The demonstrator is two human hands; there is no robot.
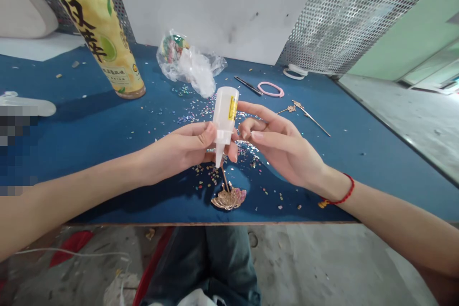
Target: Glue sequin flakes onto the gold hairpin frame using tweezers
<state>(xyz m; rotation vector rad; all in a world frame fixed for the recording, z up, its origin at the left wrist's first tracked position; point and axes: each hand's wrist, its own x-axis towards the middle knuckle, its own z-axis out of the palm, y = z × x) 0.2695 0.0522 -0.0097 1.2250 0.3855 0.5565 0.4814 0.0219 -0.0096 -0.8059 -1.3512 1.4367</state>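
My left hand point(190, 143) is closed around a small white squeeze bottle point(225, 110) with a yellow label, tilted with its narrow nozzle pointing down. My right hand point(283, 143) is at the bottle's right side, its index finger stretched toward the bottle and its thumb near a curled finger; nothing shows clearly between them. Below the nozzle is a gold hairpin point(228, 197) with a fan-shaped, openwork head, pinkish at its right end. Its stick runs up behind the nozzle toward my left fingers, where its end is hidden.
Loose glittery flakes point(193, 110) lie scattered over the blue table point(376, 162). Farther back are a crumpled clear bag point(197, 69), tweezers point(248, 85), a pink ring point(270, 89), a white tape roll point(295, 72) and gold hairpins point(311, 117). A tall yellow drink bottle point(103, 33) stands at left.
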